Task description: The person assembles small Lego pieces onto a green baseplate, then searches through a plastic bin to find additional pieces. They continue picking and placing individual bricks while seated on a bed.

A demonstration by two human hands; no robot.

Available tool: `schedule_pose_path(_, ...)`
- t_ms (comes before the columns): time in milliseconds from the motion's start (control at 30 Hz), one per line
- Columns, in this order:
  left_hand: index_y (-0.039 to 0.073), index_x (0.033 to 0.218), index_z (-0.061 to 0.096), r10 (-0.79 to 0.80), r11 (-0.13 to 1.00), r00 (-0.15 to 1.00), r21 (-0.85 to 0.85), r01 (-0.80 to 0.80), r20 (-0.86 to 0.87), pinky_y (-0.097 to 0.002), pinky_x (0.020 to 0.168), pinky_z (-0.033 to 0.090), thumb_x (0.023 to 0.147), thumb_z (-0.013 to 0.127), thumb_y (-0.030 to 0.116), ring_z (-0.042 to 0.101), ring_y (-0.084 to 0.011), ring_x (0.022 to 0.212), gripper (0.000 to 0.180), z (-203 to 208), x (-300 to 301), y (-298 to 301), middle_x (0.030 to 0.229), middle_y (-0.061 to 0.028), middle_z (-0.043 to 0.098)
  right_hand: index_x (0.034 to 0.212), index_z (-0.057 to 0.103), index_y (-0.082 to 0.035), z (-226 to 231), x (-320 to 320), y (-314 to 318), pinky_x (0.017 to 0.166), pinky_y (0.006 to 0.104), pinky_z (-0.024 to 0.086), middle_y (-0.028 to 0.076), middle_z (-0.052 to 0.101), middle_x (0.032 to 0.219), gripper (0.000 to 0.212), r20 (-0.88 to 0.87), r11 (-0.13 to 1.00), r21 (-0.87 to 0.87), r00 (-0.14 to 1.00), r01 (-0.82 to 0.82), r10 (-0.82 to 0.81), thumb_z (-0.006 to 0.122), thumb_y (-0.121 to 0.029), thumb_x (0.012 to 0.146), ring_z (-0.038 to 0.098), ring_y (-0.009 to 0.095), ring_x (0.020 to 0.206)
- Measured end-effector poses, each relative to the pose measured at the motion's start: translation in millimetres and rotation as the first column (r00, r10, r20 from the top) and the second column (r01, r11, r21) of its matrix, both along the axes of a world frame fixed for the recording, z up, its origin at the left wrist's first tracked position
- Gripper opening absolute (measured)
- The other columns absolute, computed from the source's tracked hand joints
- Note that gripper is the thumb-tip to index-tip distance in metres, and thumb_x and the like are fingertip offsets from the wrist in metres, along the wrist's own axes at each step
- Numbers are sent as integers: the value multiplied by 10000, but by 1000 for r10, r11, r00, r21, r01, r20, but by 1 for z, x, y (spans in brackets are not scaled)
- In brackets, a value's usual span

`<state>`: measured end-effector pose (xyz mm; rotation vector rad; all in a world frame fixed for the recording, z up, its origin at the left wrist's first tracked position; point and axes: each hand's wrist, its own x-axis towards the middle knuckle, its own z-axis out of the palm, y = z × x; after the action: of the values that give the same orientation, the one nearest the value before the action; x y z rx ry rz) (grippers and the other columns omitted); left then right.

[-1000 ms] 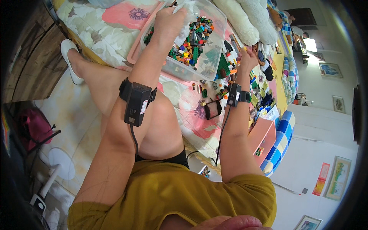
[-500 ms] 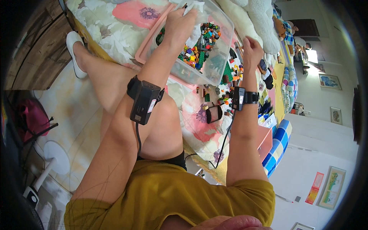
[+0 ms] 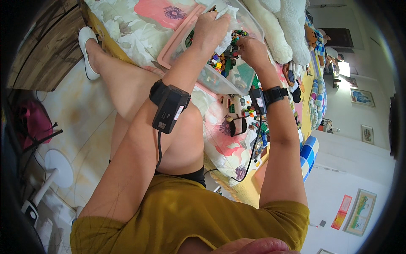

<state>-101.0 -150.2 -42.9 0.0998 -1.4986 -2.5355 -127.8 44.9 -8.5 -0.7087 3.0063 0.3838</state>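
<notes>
My left hand (image 3: 211, 31) is closed on a white cloth or tissue (image 3: 229, 20) above a clear plastic box (image 3: 231, 87). A small dark piece juts past its fingertips, too small to name. Inside the box lie many colourful toy bricks (image 3: 218, 63), partly hidden by my hands and the cloth. My right hand (image 3: 253, 51) is over the box's right side, its fingers bent and drawn together close to the cloth. Whatever is between those fingertips, if anything, cannot be made out. A pink lid or tray edge (image 3: 168, 53) runs along the box's left side.
More loose bricks and small parts lie on the flowered bedspread (image 3: 215, 135), right of the box. A black-rimmed mesh piece (image 3: 238, 126) lies there too. White plush toys (image 3: 275, 31) border the box at the far right. A cable (image 3: 255, 154) hangs from my right wrist device.
My right hand has moved left and inward, from beside the box to over it near the left hand. The left hand still holds the white cloth. The whole view has shifted slightly.
</notes>
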Motion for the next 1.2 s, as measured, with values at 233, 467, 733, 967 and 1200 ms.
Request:
schedule_pose_path(233, -66, 793, 637, -43, 999, 999, -32, 44, 31, -382, 593, 465, 852, 627, 267, 591, -207, 611, 338, -2, -2, 0, 670, -130, 630, 861, 660, -67, -11, -6, 7, 722, 462, 512, 129, 680, 881, 135, -52, 999, 15, 998, -35, 35, 715, -143, 764, 658, 352, 870)
schedule_pose_path(467, -63, 790, 630, -12, 1000, 1000, -29, 13, 24, -390, 595, 466, 840, 627, 268, 588, -213, 609, 335, 0, 0, 2, 666, -132, 624, 847, 656, -35, -12, -4, 1, 709, 487, 531, 171, 688, 862, 162, -81, 998, 25, 995, -52, 54, 698, -154, 746, 674, 371, 855)
schedule_pose_path(733, -70, 812, 633, -17, 997, 999, -70, 19, 30, -391, 585, 465, 840, 610, 274, 592, -214, 604, 346, 3, 2, -2, 659, -123, 618, 893, 652, 0, -1, 1, -3, 653, 426, 537, 159, 696, 828, 230, 18, 939, -340, 999, 49, -46, 710, -159, 738, 683, 298, 746)
schedule_pose_path(967, -48, 858, 677, -83, 992, 993, -87, 90, 85, -382, 627, 504, 853, 648, 346, 640, -237, 646, 395, 7, 5, -1, 720, -135, 665, 952, 657, 17, 13, 44, -13, 516, 209, 430, 38, 652, 718, 147, 327, 20, -944, 944, 328, -39, 696, -112, 894, 590, 85, 592)
schedule_pose_path(1200, -6, 953, 725, -188, 773, 980, -606, 189, 66, -389, 677, 522, 833, 721, 404, 676, -238, 698, 427, 11, 15, 5, 773, -134, 701, 1010, 651, 40, -6, 66, -38, 600, 229, 526, 50, 681, 847, 154, 97, 11, -995, 995, 97, -38, 691, -49, 891, 644, 85, 699)
